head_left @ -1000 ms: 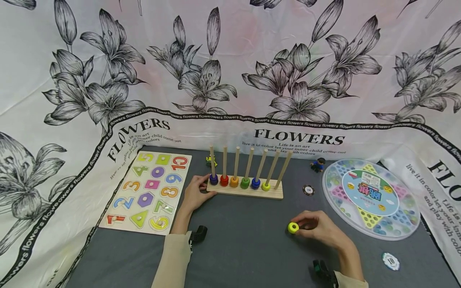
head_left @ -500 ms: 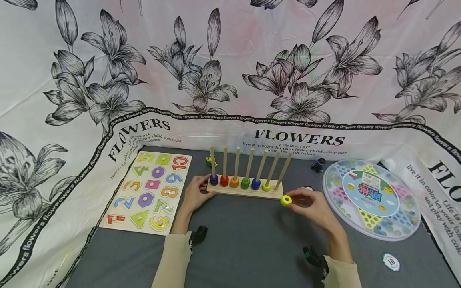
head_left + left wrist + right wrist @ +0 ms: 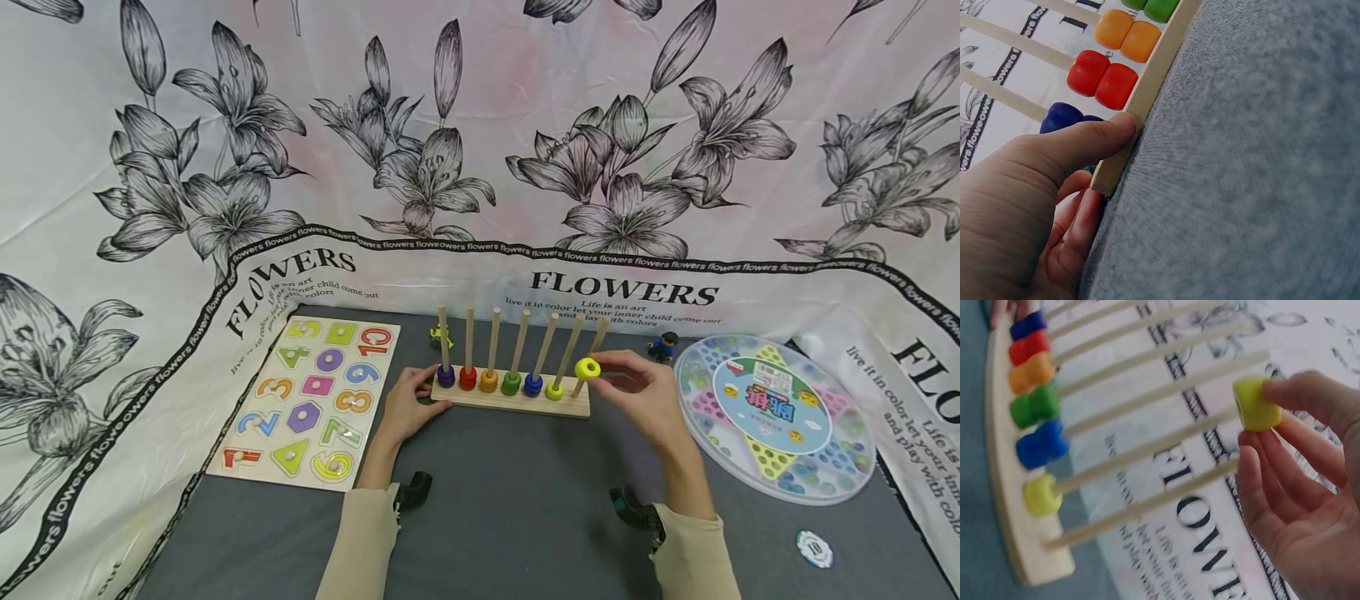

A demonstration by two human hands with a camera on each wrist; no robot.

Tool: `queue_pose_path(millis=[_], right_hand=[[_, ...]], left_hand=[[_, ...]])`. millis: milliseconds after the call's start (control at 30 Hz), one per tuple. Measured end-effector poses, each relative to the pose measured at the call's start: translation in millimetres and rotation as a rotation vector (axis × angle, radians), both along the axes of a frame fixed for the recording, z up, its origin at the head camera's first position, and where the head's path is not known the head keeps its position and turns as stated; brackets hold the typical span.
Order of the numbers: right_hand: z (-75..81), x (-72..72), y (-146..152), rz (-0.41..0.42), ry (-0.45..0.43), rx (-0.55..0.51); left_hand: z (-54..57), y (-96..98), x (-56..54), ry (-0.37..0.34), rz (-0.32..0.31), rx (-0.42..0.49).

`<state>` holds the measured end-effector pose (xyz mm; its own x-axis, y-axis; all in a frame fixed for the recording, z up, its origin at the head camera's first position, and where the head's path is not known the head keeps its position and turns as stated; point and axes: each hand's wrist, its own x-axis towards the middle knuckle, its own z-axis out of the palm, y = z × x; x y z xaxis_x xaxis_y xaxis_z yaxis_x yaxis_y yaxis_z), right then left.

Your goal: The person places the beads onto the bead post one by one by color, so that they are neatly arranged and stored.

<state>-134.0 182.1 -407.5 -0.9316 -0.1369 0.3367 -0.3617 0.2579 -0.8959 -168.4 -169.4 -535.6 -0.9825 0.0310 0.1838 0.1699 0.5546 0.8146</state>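
A wooden peg rack (image 3: 517, 404) has a row of upright pegs. My left hand (image 3: 408, 402) grips its left end, thumb (image 3: 1100, 134) on the front edge and fingers round the end. My right hand (image 3: 643, 398) pinches a yellow bead (image 3: 588, 368) between thumb and fingertips, its hole facing the pegs. The bead is held beside the upper part of the right-end pegs. Pairs of purple-blue, red (image 3: 1102, 80), orange (image 3: 1127, 35), green (image 3: 1035, 406) and blue beads (image 3: 1042, 445) sit low on pegs. One yellow bead (image 3: 1043, 495) sits on the sixth peg; the rightmost peg (image 3: 1141, 509) carries none.
Left of the rack lies a number-and-shape puzzle board (image 3: 315, 417). A round Chinese checkers set (image 3: 772, 417) lies at right, near a toy figure (image 3: 663, 345) and a poker chip (image 3: 815, 549). A small yellow-green toy (image 3: 441, 337) stands behind the rack. Flower-printed cloth (image 3: 480, 200) hangs behind.
My right hand has carried the yellow bead up and left from over the table to the rack's right-end pegs, now covering the black chip. My left hand keeps its grip on the rack.
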Motion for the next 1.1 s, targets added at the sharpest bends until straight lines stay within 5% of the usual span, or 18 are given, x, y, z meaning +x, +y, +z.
queue_pose_path(millis=[500,700,1100], right_hand=[[44.3,-8.4,-44,-0.326,0.231,-0.043],[48.3,-11.0,-53,-0.431,0.272,0.052],[65.4,-14.3,-64,-0.494,0.252,0.268]], left_hand=[[0.4,-1.0,1.4,0.008,-0.004,-0.016],[0.6,-0.5,1.3,0.002,-0.009,-0.003],[-0.2,-1.4,-0.2,0.024,-0.015,-0.002]])
